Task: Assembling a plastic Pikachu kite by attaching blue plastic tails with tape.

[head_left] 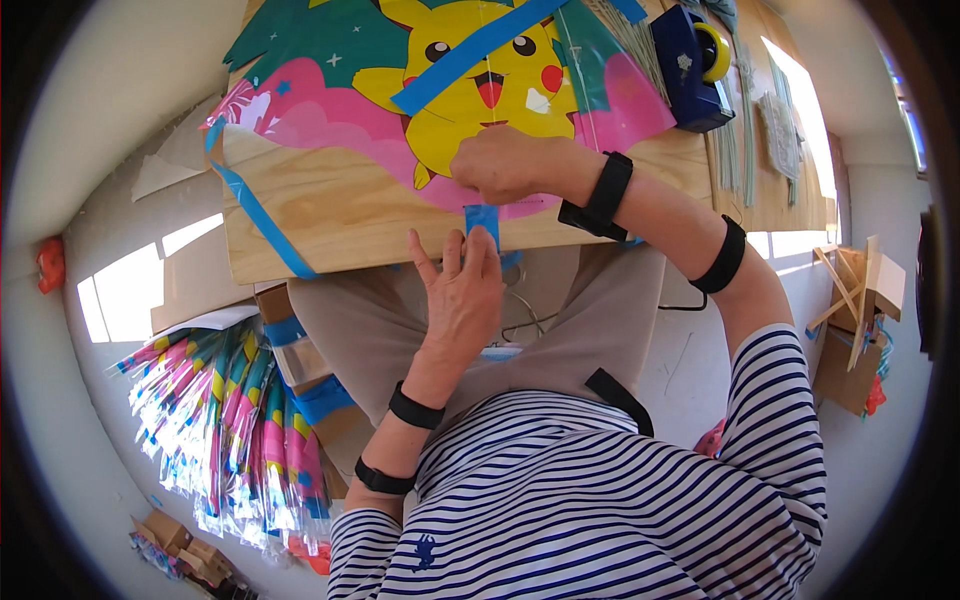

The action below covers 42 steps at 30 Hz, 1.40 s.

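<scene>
A printed plastic kite sheet [330,110] with a yellow cartoon figure on pink and green lies flat on the wooden table [330,215]. My right hand [505,165] is closed over the figure's lower body, knuckles up. A thin pale line runs down the sheet toward it; what its fingers hold, if anything, is hidden. At the table's near edge, my left hand [460,300] has its fingers stretched out, with a fingertip on a short piece of blue tape [481,222]. A longer blue tape strip [470,62] crosses the figure's face.
A dark blue tape dispenser [690,70] with a yellow-cored roll stands at the right, near thin pale sticks [748,130] and a clear plastic bag [780,135]. Blue tape [262,215] runs along the table's left side. Below left lie many bagged, rolled colourful sheets [225,430]. Cardboard boxes [850,345] sit far right.
</scene>
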Motion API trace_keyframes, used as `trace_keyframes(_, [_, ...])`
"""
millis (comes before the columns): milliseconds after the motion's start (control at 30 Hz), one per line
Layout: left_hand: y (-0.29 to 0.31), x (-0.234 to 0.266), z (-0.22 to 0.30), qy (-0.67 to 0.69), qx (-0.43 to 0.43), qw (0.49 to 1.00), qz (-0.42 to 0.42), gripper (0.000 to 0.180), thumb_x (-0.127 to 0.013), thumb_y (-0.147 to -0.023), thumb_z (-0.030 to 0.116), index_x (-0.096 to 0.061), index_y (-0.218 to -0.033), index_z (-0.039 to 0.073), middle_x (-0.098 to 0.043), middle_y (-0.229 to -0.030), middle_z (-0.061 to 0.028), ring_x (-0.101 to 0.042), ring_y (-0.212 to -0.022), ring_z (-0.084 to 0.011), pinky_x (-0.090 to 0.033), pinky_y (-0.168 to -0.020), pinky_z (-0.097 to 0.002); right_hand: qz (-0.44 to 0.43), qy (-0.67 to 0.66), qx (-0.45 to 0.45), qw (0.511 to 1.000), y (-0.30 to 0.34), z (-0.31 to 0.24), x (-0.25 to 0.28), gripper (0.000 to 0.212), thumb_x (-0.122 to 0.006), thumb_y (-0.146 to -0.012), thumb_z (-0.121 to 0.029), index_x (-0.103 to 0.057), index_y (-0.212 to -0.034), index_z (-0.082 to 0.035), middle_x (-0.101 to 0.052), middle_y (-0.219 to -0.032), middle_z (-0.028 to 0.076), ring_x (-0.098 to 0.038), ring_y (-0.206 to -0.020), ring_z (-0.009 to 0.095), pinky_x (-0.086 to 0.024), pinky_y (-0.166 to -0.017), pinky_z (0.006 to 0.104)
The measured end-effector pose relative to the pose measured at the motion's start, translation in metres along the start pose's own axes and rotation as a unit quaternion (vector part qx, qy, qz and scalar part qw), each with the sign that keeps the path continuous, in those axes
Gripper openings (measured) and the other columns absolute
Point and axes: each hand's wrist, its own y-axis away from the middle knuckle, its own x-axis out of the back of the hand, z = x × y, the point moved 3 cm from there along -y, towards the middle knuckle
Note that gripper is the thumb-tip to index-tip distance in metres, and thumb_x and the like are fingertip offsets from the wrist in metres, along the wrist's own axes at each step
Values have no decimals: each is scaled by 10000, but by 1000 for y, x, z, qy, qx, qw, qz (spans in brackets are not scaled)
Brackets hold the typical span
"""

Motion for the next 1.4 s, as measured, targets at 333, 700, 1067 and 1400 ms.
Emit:
trace_keyframes(333, [-2,-2,0,22,-21,999,39,316,-663,-794,115,-676,-1065,-47,-469,-1444,-94,-450,-1282,-327,-124,-1099,-802,8,-8,2,1000,2,-1,2,107,-623,-745,-60,-705,-796,-14,-700,-841,164,-669,-848,373,-532,-673,469])
trace_keyframes(700, [-7,7,-4,62,-29,998,-4,503,-786,-690,166,-651,-1134,-30,-491,-1418,-69,-447,-1297,-310,-127,-1105,-780,-9,26,-36,999,-2,0,2,109,-638,-705,-47,-710,-780,-14,-702,-827,179,-686,-801,386,-534,-635,469])
trace_keyframes(1067, [-8,9,-3,54,-32,998,-13,633,-837,-646,191,-624,-1199,-34,-501,-1408,-54,-466,-1268,-306,-105,-1121,-767,207,64,-152,964,1,19,37,135,-713,-648,-121,-685,-757,-46,-685,-763,158,-694,-744,360,-527,-602,451])
trace_keyframes(1400, [-8,9,-2,51,-33,998,-17,671,-846,-640,189,-616,-1228,-39,-497,-1414,-62,-474,-1247,-311,-121,-1117,-769,167,-25,-217,961,27,7,-38,208,-791,-643,-260,-667,-729,-117,-675,-786,87,-648,-840,327,-427,-689,455])
